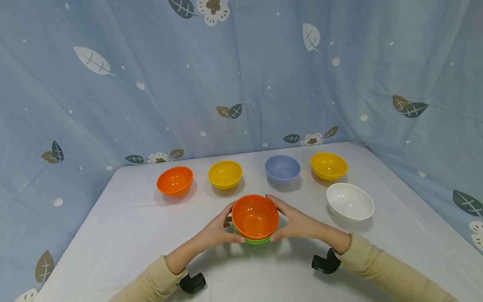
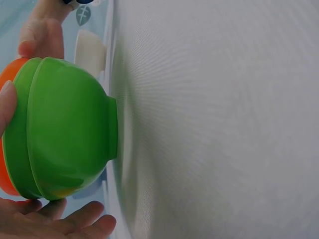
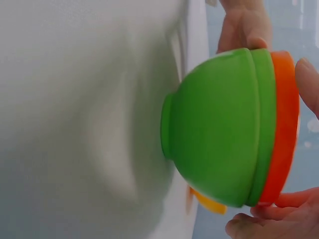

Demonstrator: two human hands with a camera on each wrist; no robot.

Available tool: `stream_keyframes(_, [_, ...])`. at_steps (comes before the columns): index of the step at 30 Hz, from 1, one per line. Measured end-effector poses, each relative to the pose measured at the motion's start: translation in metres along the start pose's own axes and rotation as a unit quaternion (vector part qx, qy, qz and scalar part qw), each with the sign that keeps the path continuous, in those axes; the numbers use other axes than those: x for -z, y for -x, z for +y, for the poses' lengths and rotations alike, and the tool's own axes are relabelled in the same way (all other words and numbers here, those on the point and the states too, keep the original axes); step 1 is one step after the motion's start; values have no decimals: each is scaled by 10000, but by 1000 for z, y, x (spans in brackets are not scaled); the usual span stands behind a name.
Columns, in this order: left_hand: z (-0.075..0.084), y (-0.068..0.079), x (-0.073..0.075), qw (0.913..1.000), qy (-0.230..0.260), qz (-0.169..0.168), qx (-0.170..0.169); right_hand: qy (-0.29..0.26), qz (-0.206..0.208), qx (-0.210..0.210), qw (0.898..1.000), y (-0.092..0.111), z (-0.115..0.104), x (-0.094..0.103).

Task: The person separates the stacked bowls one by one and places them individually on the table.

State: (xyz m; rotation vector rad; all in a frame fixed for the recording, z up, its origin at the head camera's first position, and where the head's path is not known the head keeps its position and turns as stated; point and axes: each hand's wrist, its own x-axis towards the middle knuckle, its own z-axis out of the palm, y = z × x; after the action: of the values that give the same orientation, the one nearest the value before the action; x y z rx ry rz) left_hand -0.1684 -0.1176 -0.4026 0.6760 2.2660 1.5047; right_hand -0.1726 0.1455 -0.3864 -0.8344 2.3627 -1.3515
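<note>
A nested stack of bowls stands between my two hands in the head view, with an orange bowl [image 1: 255, 217] on top. Beneath it are green bowls [image 2: 67, 132], two green rims showing in the left wrist view. My left hand [image 1: 216, 231] grips the stack's left side, its thumb in front near the rim and its fingers around the back. On the opposite side my right hand [image 1: 299, 222] holds it the same way, thumb at the front. The lowest green bowl's foot is close over the white tabletop in both wrist views.
Behind the stack, from left, are another orange bowl [image 1: 175, 181], a yellow bowl [image 1: 225, 174], a blue bowl [image 1: 282, 169] and a second yellow bowl [image 1: 329, 166]. A white bowl [image 1: 350, 202] sits at the right. A blue patterned curtain [image 1: 241, 75] hangs behind the white-covered table [image 1: 124, 235].
</note>
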Motion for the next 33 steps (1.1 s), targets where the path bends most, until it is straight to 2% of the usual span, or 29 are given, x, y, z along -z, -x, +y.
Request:
stream_keyframes(9, [-1, -2, -1, 10000, -60, 7, 21, -116, 84, -298, 9995, -4, -3, -8])
stream_keyframes(19, [0, -1, -1, 9999, -72, 20, 68, 153, 308, -194, 9992, -7, -5, -14])
stream_keyframes(24, [-1, -1, -1, 10000, -34, -16, 18, 310, 472, -5, 9984, -6, -6, -15])
stream_keyframes(33, [-1, -1, -1, 10000, -5, -15, 12, 472, 552, 119, 9973, -7, -7, -14])
